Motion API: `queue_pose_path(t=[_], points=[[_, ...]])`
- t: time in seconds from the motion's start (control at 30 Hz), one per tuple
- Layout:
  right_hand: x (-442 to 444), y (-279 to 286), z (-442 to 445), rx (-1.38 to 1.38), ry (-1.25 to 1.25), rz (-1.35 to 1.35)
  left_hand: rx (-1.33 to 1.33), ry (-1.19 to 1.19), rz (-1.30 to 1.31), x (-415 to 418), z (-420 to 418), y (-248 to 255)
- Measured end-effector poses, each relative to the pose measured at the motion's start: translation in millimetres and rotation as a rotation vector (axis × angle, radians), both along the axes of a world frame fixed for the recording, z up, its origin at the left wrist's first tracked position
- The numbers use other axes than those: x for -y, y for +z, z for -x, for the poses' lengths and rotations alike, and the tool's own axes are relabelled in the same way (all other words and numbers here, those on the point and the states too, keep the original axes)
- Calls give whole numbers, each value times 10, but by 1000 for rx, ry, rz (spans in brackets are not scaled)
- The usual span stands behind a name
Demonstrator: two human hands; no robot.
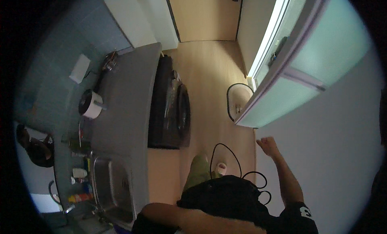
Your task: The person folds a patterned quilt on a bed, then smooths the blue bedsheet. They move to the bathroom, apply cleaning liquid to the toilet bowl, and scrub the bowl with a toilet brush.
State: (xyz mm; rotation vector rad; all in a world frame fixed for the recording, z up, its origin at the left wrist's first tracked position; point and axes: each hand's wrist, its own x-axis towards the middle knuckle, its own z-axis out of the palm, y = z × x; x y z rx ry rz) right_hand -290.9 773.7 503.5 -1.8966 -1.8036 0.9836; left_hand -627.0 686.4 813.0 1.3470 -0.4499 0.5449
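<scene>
My right hand hangs out to the right, its fingers curled in a loose fist. I see nothing in it. Just beyond it is the bottom corner of a frosted glass door with a pale frame, standing open; a small gap seems to part hand and door. My left forearm is bent across my chest, and its hand is out of view below the picture. Black cables loop out in front of my dark shirt. A light slipper shows on one foot.
On the left runs a grey counter with a steel sink, a white kettle-like appliance and several bottles. A dark front-loading washing machine juts from beneath. A bordered mat lies by the doorway; a wooden door ends the passage.
</scene>
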Motion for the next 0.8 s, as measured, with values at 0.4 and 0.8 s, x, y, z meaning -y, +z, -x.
queue_pose_path(t=[0.4, 0.8], points=[[-3617, 1414, 1303, -193, 203, 83, 28, -118, -265, -4209, 515, -298], [-6198, 659, 194, -88, -10, -2, -156, -325, -437, -6718, -637, 86]])
